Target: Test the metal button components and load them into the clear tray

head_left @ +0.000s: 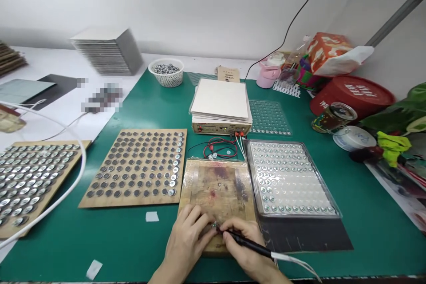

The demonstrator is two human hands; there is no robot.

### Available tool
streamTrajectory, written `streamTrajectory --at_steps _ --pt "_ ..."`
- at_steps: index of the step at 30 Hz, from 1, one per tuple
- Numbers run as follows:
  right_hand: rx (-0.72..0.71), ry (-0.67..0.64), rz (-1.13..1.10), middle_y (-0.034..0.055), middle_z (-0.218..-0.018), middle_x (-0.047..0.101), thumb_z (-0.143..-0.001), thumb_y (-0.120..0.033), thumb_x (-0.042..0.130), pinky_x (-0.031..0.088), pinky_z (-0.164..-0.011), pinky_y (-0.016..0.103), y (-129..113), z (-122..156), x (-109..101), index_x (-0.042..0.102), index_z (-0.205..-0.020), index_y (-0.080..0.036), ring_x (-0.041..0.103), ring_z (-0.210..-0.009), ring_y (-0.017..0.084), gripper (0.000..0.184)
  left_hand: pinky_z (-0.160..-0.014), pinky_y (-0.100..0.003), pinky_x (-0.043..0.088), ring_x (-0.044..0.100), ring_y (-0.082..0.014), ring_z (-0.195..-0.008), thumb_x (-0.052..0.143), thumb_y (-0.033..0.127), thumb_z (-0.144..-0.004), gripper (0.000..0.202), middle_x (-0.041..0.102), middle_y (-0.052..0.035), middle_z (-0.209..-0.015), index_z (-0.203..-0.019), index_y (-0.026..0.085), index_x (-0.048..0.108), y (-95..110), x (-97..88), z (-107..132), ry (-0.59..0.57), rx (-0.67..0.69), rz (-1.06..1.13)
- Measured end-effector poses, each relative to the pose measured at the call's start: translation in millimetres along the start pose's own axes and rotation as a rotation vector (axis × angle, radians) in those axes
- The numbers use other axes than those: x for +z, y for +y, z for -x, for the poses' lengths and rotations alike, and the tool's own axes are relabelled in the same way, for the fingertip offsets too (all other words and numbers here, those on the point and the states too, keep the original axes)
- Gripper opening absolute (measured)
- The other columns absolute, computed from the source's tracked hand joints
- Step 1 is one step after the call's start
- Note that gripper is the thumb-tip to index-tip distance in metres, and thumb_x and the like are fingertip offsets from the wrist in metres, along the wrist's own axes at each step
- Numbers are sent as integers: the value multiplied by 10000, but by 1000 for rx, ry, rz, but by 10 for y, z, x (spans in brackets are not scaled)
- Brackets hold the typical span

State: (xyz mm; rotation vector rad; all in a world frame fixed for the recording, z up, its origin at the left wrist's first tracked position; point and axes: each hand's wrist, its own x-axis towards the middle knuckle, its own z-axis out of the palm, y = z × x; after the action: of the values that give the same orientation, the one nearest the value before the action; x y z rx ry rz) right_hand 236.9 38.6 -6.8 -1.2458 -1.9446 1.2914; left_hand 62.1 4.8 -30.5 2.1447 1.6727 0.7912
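My left hand (187, 236) is over the front of a worn wooden block (203, 186), its thumb and forefinger pinching a small round metal disc (214, 224). A black pen-shaped tool (254, 246) with white wires is gripped in my right hand (244, 240). Its tip points at the disc; whether they touch is hidden by my fingers. Right of the block, a clear tray (301, 215) holds rows of silver discs, with some of its places unfilled. To the left, a brown board (133, 203) carries rows of dark round parts, with silver discs along its right column.
Behind the block stands an instrument box (218, 128) with red and black leads, topped by white sheets (221, 97). A white basket (166, 75) of small metal parts is farther back. Another filled board (43, 173) and a white cable (78, 173) lie left. A red tub (353, 93) stands right.
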Motion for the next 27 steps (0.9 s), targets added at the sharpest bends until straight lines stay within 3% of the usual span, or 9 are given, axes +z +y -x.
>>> streamTrajectory --at_steps 13,18,21,23,25,27 --pt "44 -24 137 -27 -557 566 -792 -206 467 363 -496 185 26 -22 67 603 -691 -176 552 -505 108 172 -616 -291 413 488 -184 -742 569 284 -897 99 559 -28 -765 -869 223 642 33 -28 -21 -13 -13 29" --pt "20 -12 167 -39 -525 526 -783 -187 460 349 -456 187 64 -62 62 547 -632 -186 537 -472 106 174 -651 -273 441 501 -168 -774 562 303 -906 146 591 -24 -781 -851 201 650 -78 -232 -105 -14 -28 71" --pt "-129 31 127 -19 -587 606 -825 -154 478 430 -495 199 128 -37 44 599 -718 -194 596 -514 124 166 -702 -298 448 515 -182 -818 507 312 -935 202 620 -32 -812 -853 193 648 -319 -495 -167 98 -144 -79" --pt "-331 103 144 36 -777 697 -860 -101 473 519 -626 234 164 -8 75 645 -917 -191 669 -693 165 202 -719 -322 450 524 -201 -836 476 360 -942 253 632 -43 -836 -850 193 643 -483 -638 -177 156 -216 -195" --pt "-552 185 269 102 -988 709 -877 -56 449 553 -777 310 172 23 151 617 -1112 -171 667 -920 223 311 -731 -337 454 535 -219 -848 439 416 -944 313 637 -53 -848 -844 203 645 -600 -709 -155 154 -238 -269" --pt "-652 231 429 140 -1032 693 -876 -37 410 556 -821 374 146 48 239 603 -1152 -150 643 -987 267 355 -746 -353 457 549 -237 -859 395 457 -947 368 637 -59 -849 -858 215 657 -664 -712 -105 134 -231 -311"
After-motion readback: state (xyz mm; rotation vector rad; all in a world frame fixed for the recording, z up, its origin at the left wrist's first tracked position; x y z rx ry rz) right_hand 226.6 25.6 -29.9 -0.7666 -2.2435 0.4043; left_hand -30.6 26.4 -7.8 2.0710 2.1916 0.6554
